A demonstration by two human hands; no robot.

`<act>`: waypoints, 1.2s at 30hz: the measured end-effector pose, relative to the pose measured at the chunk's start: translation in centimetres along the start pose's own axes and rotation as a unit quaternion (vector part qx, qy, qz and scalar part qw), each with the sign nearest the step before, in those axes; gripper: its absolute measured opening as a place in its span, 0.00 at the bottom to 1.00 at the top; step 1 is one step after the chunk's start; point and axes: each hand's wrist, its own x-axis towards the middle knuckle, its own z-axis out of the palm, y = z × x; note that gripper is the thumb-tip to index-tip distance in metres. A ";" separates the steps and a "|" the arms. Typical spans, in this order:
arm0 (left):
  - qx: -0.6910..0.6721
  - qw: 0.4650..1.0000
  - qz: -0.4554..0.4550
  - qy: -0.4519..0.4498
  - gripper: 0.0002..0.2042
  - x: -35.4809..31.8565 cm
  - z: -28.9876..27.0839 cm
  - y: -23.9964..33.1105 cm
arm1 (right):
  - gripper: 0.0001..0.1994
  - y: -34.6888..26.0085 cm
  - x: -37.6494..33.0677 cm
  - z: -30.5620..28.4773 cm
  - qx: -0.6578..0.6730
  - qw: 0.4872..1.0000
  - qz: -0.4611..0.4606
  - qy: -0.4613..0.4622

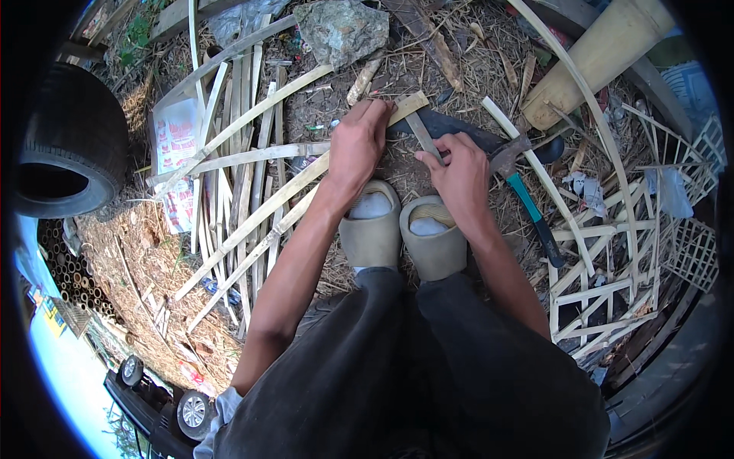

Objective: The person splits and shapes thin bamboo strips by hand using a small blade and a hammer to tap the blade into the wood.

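Left hand closed over long bamboo strip, pinning it to ground just beyond sandals. Right hand pinches short bamboo sliver across dark machete blade. Strips likely light, stiff yet springy, edges splintery; best gripped near worked end. Hammer just beside right hand.

Bamboo strips pale, dry, matt and fibrous; blade dark dull metal; hammer has rusty steel head and glossy teal plastic grip; slippers smooth matt rubber; tyre black matt rubber; ground rough straw.
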 end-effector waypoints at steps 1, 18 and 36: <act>-0.006 1.000 0.004 -0.015 0.03 -0.2 -0.1 -0.2 | 0.15 0.2 0.0 0.0 0.009 1.000 -0.004 -0.005; -0.038 0.995 -0.083 -0.035 0.09 2.0 -0.4 1.4 | 0.18 9.7 -6.3 -9.5 -0.060 0.991 0.097 0.066; 0.013 1.000 -0.005 -0.024 0.08 1.2 0.5 0.4 | 0.16 10.5 -6.0 -8.7 -0.027 0.992 0.095 0.082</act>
